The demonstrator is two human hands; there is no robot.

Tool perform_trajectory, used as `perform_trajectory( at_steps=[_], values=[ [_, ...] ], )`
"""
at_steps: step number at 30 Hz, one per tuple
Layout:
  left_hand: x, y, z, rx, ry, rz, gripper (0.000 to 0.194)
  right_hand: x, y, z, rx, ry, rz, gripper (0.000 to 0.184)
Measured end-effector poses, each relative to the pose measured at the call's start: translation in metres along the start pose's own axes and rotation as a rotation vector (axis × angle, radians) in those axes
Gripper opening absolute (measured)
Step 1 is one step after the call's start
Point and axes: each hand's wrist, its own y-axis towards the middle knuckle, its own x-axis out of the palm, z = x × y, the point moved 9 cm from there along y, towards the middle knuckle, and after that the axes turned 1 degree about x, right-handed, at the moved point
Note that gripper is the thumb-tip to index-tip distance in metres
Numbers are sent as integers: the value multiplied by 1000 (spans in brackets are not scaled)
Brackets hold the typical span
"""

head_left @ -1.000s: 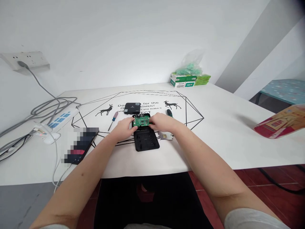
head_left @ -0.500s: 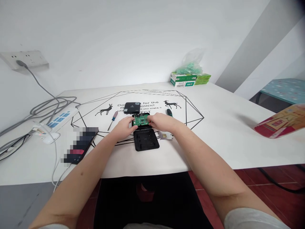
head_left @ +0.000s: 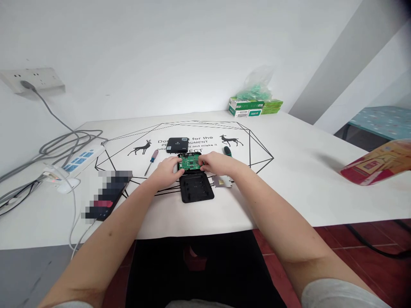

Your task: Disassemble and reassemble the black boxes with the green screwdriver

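A green circuit board sits in a black plastic case half at the middle of the table. Around the left edge of that case half, my left hand is closed, its thumb at the near side. The fingers of my right hand pinch at the board's right edge; the exact grip is partly hidden. Directly in front lies another black case half, open side up. A flat metal plate rests beside it, below my right wrist. Behind the board is a closed black box with small labels.
A screwdriver lies left of my hands; a dark green handle lies to the right. On the left are a phone, a power strip and coiled cables. Green boxes stand behind; a red-yellow package is at right.
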Motion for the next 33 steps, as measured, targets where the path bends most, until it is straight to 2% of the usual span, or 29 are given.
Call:
perform_trajectory(
  at_steps=[6, 8, 10, 11, 13, 16, 19, 26, 31, 33],
  values=[
    [3, 0, 2, -26, 60, -23, 45, 2, -1, -3, -43, -32, -36, 21],
    [2, -1, 4, -25, 67, -23, 44, -2, -4, 4, -2, 0, -37, 20],
    [-2, -4, 6, -12, 62, -18, 44, -4, -10, 17, 79, 15, -52, 31],
    [-5, -6, 8, 2, 52, -22, 45, -4, -14, 24, 124, 7, -78, 41],
    [-9, -11, 15, 43, 17, -57, 48, 7, -22, 35, 195, -7, -229, 55],
    [-9, -22, 27, 96, -46, -198, 62, 17, -29, 38, 225, -21, -385, 44],
    [-8, -27, 37, 111, -43, -273, 60, 22, -30, 33, 220, -29, -465, 42],
    [7, -29, 54, 144, 1, -332, 53, 21, -26, 29, 176, 4, -432, 54],
    [6, -29, 58, 176, -12, -312, 46, 19, -27, 28, 187, 7, -361, 71],
    [4, -29, 58, 182, -15, -304, 45, 16, -28, 25, 153, -28, -349, 70]
  ],
)
